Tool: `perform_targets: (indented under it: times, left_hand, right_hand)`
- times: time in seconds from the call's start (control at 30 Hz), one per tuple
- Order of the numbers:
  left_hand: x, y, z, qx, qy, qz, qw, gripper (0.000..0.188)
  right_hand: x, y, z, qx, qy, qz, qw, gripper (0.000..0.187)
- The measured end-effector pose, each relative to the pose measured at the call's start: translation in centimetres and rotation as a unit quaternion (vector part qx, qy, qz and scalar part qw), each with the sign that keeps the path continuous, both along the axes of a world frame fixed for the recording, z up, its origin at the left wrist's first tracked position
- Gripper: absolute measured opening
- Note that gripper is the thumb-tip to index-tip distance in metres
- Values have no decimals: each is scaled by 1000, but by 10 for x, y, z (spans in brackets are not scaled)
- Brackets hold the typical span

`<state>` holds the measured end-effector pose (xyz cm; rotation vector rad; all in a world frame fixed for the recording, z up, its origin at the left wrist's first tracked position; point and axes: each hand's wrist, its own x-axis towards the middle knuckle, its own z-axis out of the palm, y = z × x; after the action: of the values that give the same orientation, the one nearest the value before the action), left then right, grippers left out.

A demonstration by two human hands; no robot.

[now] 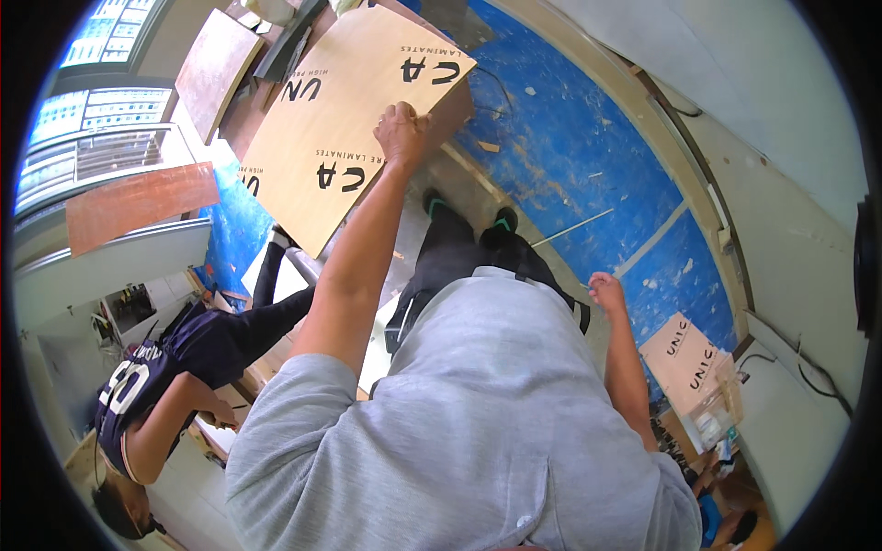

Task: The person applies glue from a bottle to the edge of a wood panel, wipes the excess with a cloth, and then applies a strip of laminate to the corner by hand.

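A large tan laminate sheet (303, 133) with dark printed lettering lies over a workbench at the upper left. My left hand (402, 136) is at the sheet's right edge, fingers curled and closed on it. That arm reaches forward across the sheet's near corner. Out to my right side, my right hand (604, 291) hangs above the floor with its fingers bent together. Something small and thin seems to be in them, too small to name.
Blue sheeting (560, 110) with scraps covers the floor, and a thin pale strip (574, 227) lies there. A person (193, 367) in dark clothes bends at the left. A reddish board (142, 204) leans near the windows. Cardboard (680, 358) lies at the right; another person (735, 528) is lower right.
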<state>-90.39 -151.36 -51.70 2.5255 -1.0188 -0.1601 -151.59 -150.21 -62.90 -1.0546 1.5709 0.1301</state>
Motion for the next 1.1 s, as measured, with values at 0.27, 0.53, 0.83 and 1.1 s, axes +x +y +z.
perform_targets:
  times: [0.27,0.53,0.83,1.1]
  left_hand:
    - [1,13,-4,-13,-20,-46,999,36]
    - [-12,109,42,-180,44,-33,982,57]
    - [28,387,-9,-295,357,429,776,44]
    - [83,411,-3,-271,392,547,688,53]
  right_hand:
    - [4,-20,12,-17,7,34,999,24]
    - [123,-62,17,-143,-30,309,940,27]
    - [406,-167,102,-362,-161,245,885,45]
    - [524,-228,114,-372,-103,238,891,50]
